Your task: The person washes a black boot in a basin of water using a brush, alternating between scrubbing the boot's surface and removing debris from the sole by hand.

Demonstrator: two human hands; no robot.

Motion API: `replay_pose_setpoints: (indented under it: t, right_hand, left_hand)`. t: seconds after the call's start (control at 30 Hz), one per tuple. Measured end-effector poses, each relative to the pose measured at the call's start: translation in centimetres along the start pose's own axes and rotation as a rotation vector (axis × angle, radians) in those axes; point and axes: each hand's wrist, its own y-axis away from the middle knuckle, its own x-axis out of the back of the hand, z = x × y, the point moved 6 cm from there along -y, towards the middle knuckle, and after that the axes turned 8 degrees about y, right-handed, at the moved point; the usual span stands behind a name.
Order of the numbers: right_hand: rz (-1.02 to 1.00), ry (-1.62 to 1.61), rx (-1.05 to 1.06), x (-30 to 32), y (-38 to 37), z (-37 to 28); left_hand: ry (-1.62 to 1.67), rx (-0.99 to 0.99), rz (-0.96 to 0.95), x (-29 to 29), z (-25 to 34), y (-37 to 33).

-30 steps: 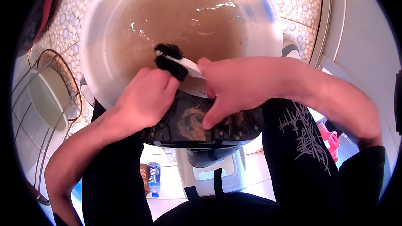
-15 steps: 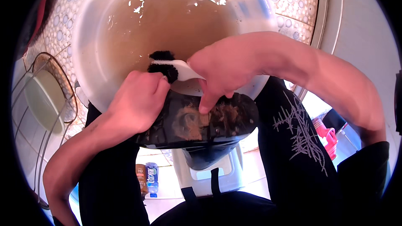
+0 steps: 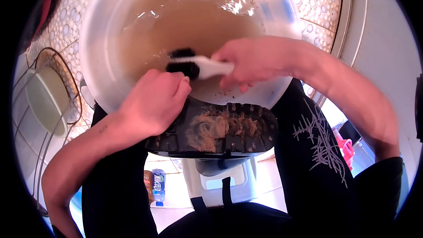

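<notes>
A black boot [image 3: 255, 143] lies sole up across my lap, its treaded sole facing me. Brown mud is smeared over the middle and right of the tread. My left hand [image 3: 154, 101] is closed on the boot's left part, and its fingertips are partly hidden. In my right hand [image 3: 246, 64] is a scrub brush [image 3: 202, 68] with a white handle and two tufts of black bristles. The brush is just beyond the sole, over the near side of a white basin [image 3: 101, 44]. Its black head is close to my left knuckles.
Murky brown water [image 3: 185, 17] fills the basin. On the left, a wire rack [image 3: 37, 167] holds a pale green bowl [image 3: 46, 99]. A white stool [image 3: 194, 180] stands below the boot, with a blue-labelled bottle [image 3: 158, 185] on the floor beside it. Red items [image 3: 346, 150] lie at right.
My right hand and the brush have moved right, and the thumb has come off the sole. My left hand and the boot appear slightly further right.
</notes>
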Motion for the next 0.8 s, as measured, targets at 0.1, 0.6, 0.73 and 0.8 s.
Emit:
replay_pose_setpoints:
  t: [0.1, 0.6, 0.73, 0.8]
  right_hand:
    - [0.247, -0.296, 0.002, -0.2, -1.9, 1.6]
    - [0.688, 0.196, 0.148, 2.3, -0.3, -1.5]
    - [0.838, 0.141, 0.206, 0.8, 6.3, -1.3]
    - [0.414, -0.016, -0.162, -0.7, 7.8, -0.7]
  left_hand:
    - [-0.101, -0.137, -0.045, -0.3, 0.1, 0.0]
    - [-0.134, -0.157, -0.099, -0.9, -3.4, -3.0]
    - [0.106, 0.163, -0.084, -0.3, -4.7, -4.2]
    - [0.105, 0.186, -0.113, 0.1, -5.2, -4.1]
